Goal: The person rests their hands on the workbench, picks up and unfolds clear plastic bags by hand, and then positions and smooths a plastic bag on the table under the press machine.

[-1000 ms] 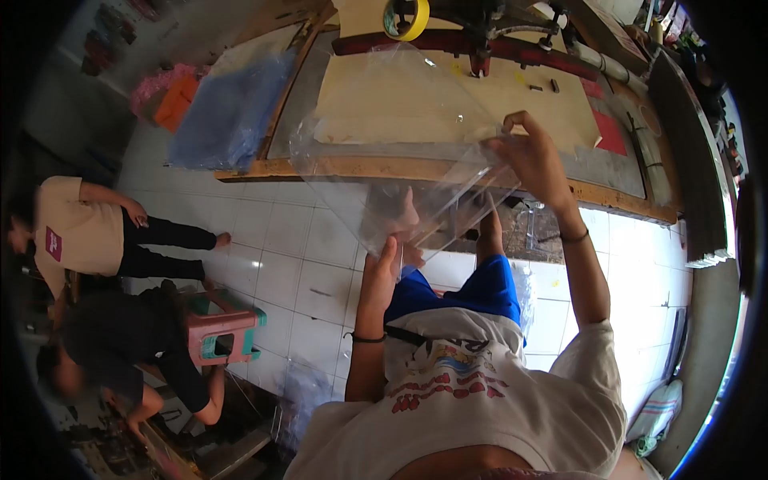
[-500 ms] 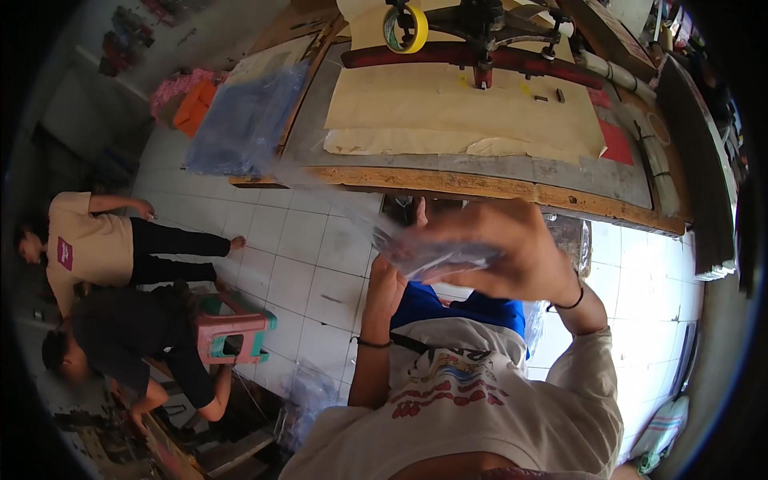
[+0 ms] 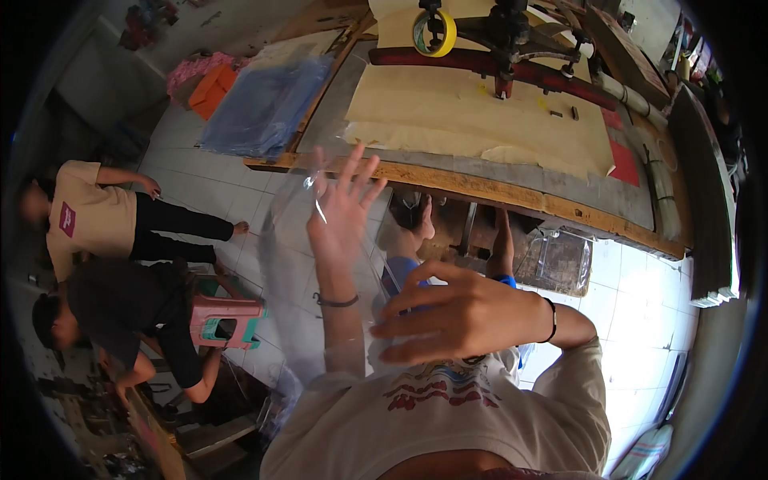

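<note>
A clear plastic sheet (image 3: 280, 256) hangs in the air on the left, blurred by motion. My left hand (image 3: 340, 212) is raised against it with fingers spread, and the forearm shows through the film. Whether the hand is inside or behind the film, I cannot tell. In front of my chest, my right hand (image 3: 464, 316) has its back up and its fingers apart, slightly bent, pointing left. Nothing shows in its grasp; an edge of the film passes close to its fingertips.
Ahead stands a worktable (image 3: 496, 192) with brown paper (image 3: 472, 120), a red bar (image 3: 400, 56) on a black frame and a yellow tape roll (image 3: 434, 34). Blue-tinted plastic sheets (image 3: 268, 104) lie at left. Two people (image 3: 104, 216) are near a stool (image 3: 228, 312).
Bunched clear plastic between my hands has spread out and moved left. My left hand has risen and opened; my right hand has come down towards my chest with fingers apart.
</note>
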Available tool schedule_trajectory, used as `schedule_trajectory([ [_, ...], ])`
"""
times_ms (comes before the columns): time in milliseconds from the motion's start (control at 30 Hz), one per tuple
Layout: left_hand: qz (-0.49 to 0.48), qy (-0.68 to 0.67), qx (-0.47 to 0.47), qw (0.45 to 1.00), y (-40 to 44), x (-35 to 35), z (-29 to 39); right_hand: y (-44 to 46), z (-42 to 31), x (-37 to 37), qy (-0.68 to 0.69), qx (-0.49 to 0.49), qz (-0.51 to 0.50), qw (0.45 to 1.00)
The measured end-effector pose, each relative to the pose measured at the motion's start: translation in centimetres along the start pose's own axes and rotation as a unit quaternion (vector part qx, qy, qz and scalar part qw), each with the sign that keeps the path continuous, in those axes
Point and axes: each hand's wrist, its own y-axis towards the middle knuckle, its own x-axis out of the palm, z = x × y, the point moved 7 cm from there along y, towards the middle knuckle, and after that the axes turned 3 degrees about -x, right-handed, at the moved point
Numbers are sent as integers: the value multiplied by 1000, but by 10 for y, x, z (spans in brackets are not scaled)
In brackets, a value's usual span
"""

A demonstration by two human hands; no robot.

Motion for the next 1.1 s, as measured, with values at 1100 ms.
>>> schedule_trajectory([
  [1100, -161, -262, -252, 918, -100, -36, -110, -82, 159, -66, 86, 461, 153, 870],
])
